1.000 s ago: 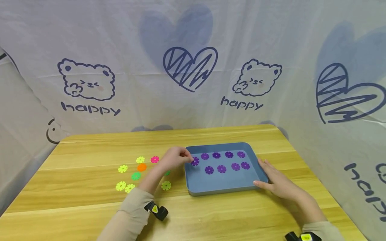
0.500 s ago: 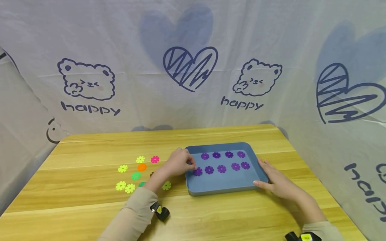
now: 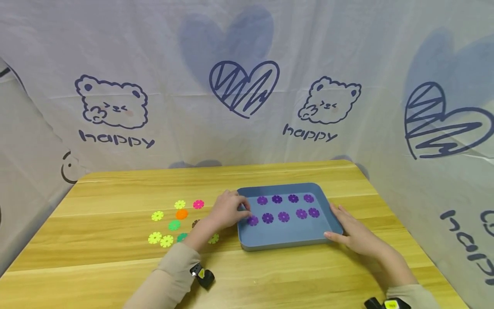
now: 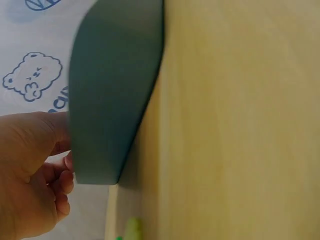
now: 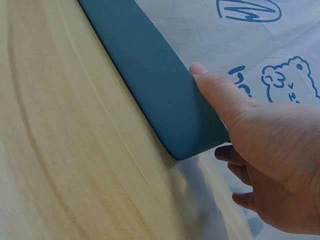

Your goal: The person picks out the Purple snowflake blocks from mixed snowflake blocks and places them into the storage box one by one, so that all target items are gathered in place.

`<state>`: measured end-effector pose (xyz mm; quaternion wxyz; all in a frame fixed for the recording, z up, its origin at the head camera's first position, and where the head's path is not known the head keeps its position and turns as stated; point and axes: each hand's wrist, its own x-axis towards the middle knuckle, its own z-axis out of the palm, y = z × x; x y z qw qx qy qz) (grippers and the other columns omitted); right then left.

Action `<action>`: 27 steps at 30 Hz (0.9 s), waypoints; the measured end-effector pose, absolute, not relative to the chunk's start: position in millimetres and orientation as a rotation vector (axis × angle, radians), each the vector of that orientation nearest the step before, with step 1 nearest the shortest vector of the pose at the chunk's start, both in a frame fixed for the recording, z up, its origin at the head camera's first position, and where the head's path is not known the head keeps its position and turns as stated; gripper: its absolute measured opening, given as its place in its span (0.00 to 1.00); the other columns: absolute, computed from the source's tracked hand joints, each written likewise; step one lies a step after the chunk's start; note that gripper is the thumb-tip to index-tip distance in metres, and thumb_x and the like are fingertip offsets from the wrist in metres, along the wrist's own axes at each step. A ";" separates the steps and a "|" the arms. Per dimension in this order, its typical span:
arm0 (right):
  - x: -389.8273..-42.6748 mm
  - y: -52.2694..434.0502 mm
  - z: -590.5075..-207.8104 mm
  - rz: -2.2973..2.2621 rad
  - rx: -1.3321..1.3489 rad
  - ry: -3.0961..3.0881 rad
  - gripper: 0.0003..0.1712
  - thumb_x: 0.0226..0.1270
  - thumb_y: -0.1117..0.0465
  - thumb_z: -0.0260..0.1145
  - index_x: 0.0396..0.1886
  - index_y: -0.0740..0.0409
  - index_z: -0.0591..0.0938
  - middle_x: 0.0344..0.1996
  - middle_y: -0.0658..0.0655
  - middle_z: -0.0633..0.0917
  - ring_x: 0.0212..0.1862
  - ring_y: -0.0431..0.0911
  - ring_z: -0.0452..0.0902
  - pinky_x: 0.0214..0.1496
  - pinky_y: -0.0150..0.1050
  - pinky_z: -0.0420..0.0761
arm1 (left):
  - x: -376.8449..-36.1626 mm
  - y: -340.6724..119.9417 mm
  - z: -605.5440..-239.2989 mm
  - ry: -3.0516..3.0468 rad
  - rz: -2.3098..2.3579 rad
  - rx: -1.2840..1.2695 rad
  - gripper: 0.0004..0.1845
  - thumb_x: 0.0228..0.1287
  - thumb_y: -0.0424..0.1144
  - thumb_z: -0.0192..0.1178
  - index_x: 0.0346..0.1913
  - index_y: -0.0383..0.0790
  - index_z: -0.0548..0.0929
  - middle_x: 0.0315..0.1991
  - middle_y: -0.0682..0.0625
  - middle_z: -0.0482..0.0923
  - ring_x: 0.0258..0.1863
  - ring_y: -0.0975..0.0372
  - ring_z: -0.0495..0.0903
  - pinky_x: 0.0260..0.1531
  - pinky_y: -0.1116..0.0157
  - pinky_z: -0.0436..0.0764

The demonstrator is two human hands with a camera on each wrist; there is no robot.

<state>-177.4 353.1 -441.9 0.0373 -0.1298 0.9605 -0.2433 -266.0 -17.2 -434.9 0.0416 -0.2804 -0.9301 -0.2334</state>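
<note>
1. I'm looking down from the head view: the left hand [image 3: 227, 211] reaches over the left rim of the blue tray [image 3: 285, 243], fingertips curled down on a purple flower disc [image 3: 252, 220] at the left end of the near row
2. I can't tell for sure whether the fingers pinch that disc or only press it; the fingertips cover its left edge
3. Left wrist view gives me the tray wall [image 4: 112, 100] side-on with the hand [image 4: 30, 175] just beside it, fingers bent; the disc is hidden there
4. The right hand [image 3: 353, 231] lies against the tray's right rim, fingers straight along the wall, nothing grasped
5. Right wrist view confirms it: thumb flat on the tray corner [image 5: 165, 95], the hand [image 5: 270, 160] relaxed, other fingers loosely bent below
6. Inside the tray I count two rows of purple discs: the far row [image 3: 285, 198] has four, the near row [image 3: 291, 216] has five with the one under the fingers
7. The tray sits flat on the wooden table [image 3: 115, 266], right of centre
8. Left of the tray, loose discs lie on the wood: yellow ones [image 3: 157, 216], an orange [image 3: 182, 213], a pink [image 3: 198, 204], a green [image 3: 174, 225]
9. A printed curtain [image 3: 247, 86] with bears and hearts hangs behind the table
</note>
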 end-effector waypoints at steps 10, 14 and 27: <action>-182.8 353.5 -442.9 -0.739 -0.422 2.952 0.53 0.66 0.41 0.63 0.76 0.66 0.50 0.74 0.72 0.54 0.75 0.71 0.44 0.70 0.69 0.51 | -247.6 -52.6 -421.4 -2.848 -0.983 -0.793 0.08 0.62 0.43 0.66 0.39 0.43 0.85 0.34 0.51 0.78 0.37 0.59 0.74 0.39 0.64 0.73; -183.5 356.6 -441.9 -0.743 -0.406 2.941 0.53 0.66 0.41 0.63 0.77 0.65 0.50 0.75 0.73 0.52 0.75 0.71 0.43 0.69 0.71 0.49 | -238.0 -72.7 -420.8 -2.824 -0.935 -0.803 0.07 0.63 0.42 0.65 0.39 0.43 0.85 0.35 0.51 0.79 0.38 0.57 0.76 0.39 0.64 0.72; -180.9 368.4 -438.8 -0.765 -0.427 2.946 0.53 0.65 0.42 0.65 0.76 0.65 0.51 0.74 0.73 0.53 0.74 0.73 0.42 0.68 0.73 0.49 | -213.2 -153.0 -410.3 -2.866 -0.691 -0.547 0.13 0.64 0.46 0.64 0.46 0.43 0.84 0.49 0.44 0.82 0.53 0.45 0.76 0.47 0.47 0.66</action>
